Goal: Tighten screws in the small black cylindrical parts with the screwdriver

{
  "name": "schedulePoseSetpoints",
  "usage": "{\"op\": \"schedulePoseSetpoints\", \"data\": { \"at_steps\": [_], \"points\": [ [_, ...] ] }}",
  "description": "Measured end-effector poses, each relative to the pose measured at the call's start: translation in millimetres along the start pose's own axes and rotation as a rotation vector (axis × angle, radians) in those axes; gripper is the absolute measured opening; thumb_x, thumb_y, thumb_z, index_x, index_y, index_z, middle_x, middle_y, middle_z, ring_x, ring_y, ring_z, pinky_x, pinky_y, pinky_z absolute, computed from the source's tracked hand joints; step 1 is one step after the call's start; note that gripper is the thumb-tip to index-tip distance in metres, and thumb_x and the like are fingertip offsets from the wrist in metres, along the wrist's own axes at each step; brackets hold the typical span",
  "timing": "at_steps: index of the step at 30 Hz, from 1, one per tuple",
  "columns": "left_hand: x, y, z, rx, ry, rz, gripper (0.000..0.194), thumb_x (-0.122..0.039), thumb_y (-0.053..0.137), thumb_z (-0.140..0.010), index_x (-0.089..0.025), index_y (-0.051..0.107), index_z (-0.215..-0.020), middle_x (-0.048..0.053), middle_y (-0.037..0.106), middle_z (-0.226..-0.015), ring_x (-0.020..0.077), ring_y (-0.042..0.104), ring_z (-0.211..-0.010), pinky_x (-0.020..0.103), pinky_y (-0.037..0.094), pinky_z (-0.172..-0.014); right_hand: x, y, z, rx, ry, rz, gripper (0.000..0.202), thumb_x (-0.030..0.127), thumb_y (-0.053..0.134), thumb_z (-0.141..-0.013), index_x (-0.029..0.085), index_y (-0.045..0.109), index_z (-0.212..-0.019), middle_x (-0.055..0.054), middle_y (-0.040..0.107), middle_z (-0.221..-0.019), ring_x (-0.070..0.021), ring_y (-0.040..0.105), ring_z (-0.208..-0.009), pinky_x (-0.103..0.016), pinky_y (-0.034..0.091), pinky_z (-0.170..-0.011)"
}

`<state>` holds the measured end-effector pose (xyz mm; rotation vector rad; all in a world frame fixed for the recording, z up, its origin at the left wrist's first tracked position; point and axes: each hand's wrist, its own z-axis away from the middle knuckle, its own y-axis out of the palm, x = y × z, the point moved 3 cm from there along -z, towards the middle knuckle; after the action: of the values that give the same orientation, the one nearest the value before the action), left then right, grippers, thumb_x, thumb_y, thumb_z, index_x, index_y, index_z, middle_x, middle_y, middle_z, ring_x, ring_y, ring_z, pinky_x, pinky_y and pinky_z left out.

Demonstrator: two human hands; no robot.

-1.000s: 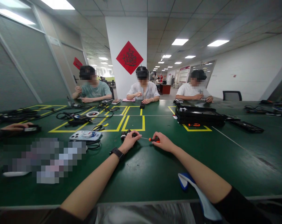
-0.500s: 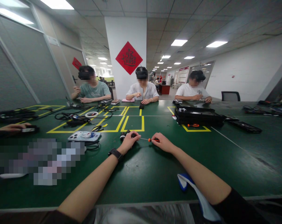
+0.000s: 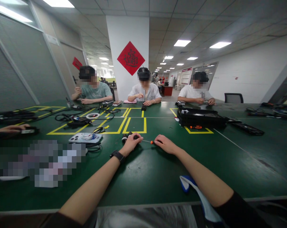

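My left hand [image 3: 132, 144], wearing a black wristband, is closed around a small black object with rounded, barrel-like parts [image 3: 124, 138]. Much of that object is hidden by the fingers, so its kind is unclear. My right hand [image 3: 166, 144] grips a screwdriver [image 3: 152, 142] with an orange and black handle, mostly covered by the fingers. Its thin metal shaft lies nearly level and points left, its tip at the fingers of my left hand. Whether the tip touches the black object cannot be made out.
A phone [image 3: 86, 138] lies on the green table [image 3: 143, 183] left of my hands, near cables. Black trays [image 3: 201, 117] stand at the right, an orange-handled tool [image 3: 196, 127] before them. A blue-white strap [image 3: 189, 183] hangs over the near edge. Several people sit around the table.
My right hand has turned slightly around the screwdriver, and less of the orange handle shows. My left hand stays in place. The whole view has shifted a little.
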<state>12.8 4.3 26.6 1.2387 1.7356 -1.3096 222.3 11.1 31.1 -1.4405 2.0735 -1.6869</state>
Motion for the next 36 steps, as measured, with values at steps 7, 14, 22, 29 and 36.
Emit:
{"op": "schedulePoseSetpoints", "data": {
  "at_steps": [7, 14, 22, 29, 36],
  "points": [
    [-0.9, -0.3, 0.2, -0.002, -0.045, 0.002, 0.027, -0.043, 0.056, -0.068, -0.018, 0.058, -0.077, -0.001, 0.057, -0.064, 0.0100, 0.047, -0.054, 0.021, 0.036, -0.049, -2.0, 0.1, 1.0, -0.023, 0.005, -0.014, 0.015, 0.030, 0.054, -0.079, 0.016, 0.058, -0.084, -0.004, 0.053, -0.088, -0.0131, 0.049, -0.078, -0.027, 0.040, -0.072],
    [0.4, -0.3, -0.6, 0.003, -0.018, 0.000, 0.028, -0.044, 0.056, -0.068, -0.017, 0.057, -0.077, -0.001, 0.057, -0.064, 0.0108, 0.049, -0.057, 0.022, 0.037, -0.052, -1.1, 0.3, 2.4, -0.025, 0.018, -0.015, 0.021, 0.032, 0.060, -0.074, 0.017, 0.056, -0.088, -0.003, 0.054, -0.088, -0.0136, 0.049, -0.078, -0.026, 0.040, -0.070],
    [0.2, 0.2, -0.7, -0.002, -0.035, -0.004, 0.029, -0.045, 0.056, -0.067, -0.018, 0.058, -0.077, -0.001, 0.057, -0.063, 0.0108, 0.049, -0.055, 0.022, 0.037, -0.051, 0.0, 0.6, 0.2, 0.005, -0.002, 0.009, 0.016, 0.028, 0.050, -0.082, 0.016, 0.061, -0.084, -0.005, 0.055, -0.086, -0.0147, 0.049, -0.082, -0.029, 0.039, -0.077],
    [3.1, 0.2, -1.8, -0.006, -0.020, 0.002, 0.029, -0.045, 0.057, -0.066, -0.017, 0.058, -0.076, -0.001, 0.057, -0.064, 0.0113, 0.050, -0.058, 0.022, 0.038, -0.055, 0.1, 2.3, 2.8, -0.036, 0.026, -0.007, 0.017, 0.029, 0.056, -0.076, 0.017, 0.055, -0.088, -0.004, 0.054, -0.088, -0.0139, 0.049, -0.078, -0.027, 0.039, -0.071],
    [4.7, 0.5, -3.3, -0.007, 0.007, 0.000, 0.027, -0.043, 0.057, -0.067, -0.017, 0.058, -0.075, -0.001, 0.058, -0.065, 0.0118, 0.052, -0.062, 0.024, 0.040, -0.061, -0.8, 3.5, 0.3, -0.009, 0.033, -0.024, 0.018, 0.031, 0.047, -0.083, 0.017, 0.057, -0.089, -0.004, 0.055, -0.087, -0.0144, 0.049, -0.080, -0.029, 0.039, -0.074]
  ]
}}
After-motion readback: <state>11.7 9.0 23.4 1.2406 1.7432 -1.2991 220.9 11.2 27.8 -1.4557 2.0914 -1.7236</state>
